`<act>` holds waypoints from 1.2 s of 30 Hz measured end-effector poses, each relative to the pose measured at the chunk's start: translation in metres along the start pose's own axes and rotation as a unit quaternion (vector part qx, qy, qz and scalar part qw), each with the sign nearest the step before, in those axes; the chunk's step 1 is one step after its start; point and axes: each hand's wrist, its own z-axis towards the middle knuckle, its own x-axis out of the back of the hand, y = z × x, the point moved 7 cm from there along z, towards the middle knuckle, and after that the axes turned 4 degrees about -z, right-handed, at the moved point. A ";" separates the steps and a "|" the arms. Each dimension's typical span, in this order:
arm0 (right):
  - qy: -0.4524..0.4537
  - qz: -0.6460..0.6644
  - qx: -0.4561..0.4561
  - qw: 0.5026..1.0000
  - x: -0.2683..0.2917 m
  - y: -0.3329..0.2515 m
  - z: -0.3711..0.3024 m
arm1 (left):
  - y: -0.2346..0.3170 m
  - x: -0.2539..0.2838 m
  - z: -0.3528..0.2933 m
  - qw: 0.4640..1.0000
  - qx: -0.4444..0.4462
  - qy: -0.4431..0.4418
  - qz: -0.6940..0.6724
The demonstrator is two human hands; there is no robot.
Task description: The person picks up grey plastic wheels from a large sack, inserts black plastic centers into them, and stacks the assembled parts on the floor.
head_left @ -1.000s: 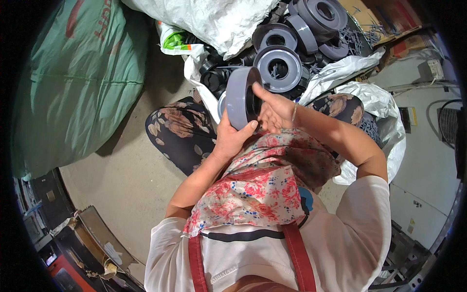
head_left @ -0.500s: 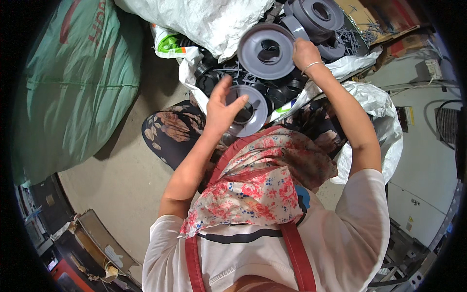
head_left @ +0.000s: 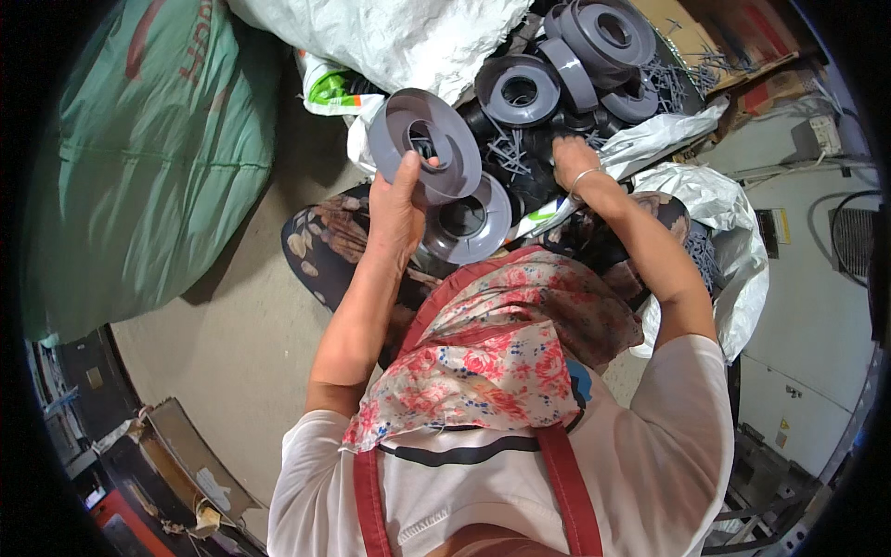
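Note:
My left hand (head_left: pixel 397 206) grips a grey round plastic part (head_left: pixel 461 141) by its inner rim, thumb on top, and holds it tilted above the pile. Just below it, a second grey round part (head_left: pixel 490 243) with a wide hole rests at my lap. My right hand (head_left: pixel 574 163), with a bracelet at its wrist, is closed and reaches down at the near edge of the pile, beside loose grey plastic pins (head_left: pixel 510 152) and black pieces. Its fingertips are hidden, so what it holds cannot be made out.
Several more grey round parts (head_left: pixel 608 42) are stacked at the far right of the pile; one lies on black rings (head_left: pixel 519 90). A white woven sack (head_left: pixel 390 37) lies beyond. A big green sack (head_left: pixel 158 176) stands left, a grey cabinet (head_left: pixel 798 316) right.
My left hand has taken hold of a grey round part and raised it to the left. My right hand has let go of a part and come nearer, down to the pins and black pieces.

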 end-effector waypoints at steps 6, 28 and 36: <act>0.312 0.309 0.234 0.867 0.144 -0.086 -0.050 | -0.014 -0.005 -0.018 0.999 0.047 -0.016 0.014; 0.147 0.344 0.218 0.901 0.140 -0.108 -0.048 | -0.014 -0.022 -0.030 0.987 0.077 -0.102 0.093; -0.326 0.706 -0.006 0.628 0.077 -0.102 -0.024 | 0.010 -0.018 -0.004 0.908 -0.056 -0.114 0.399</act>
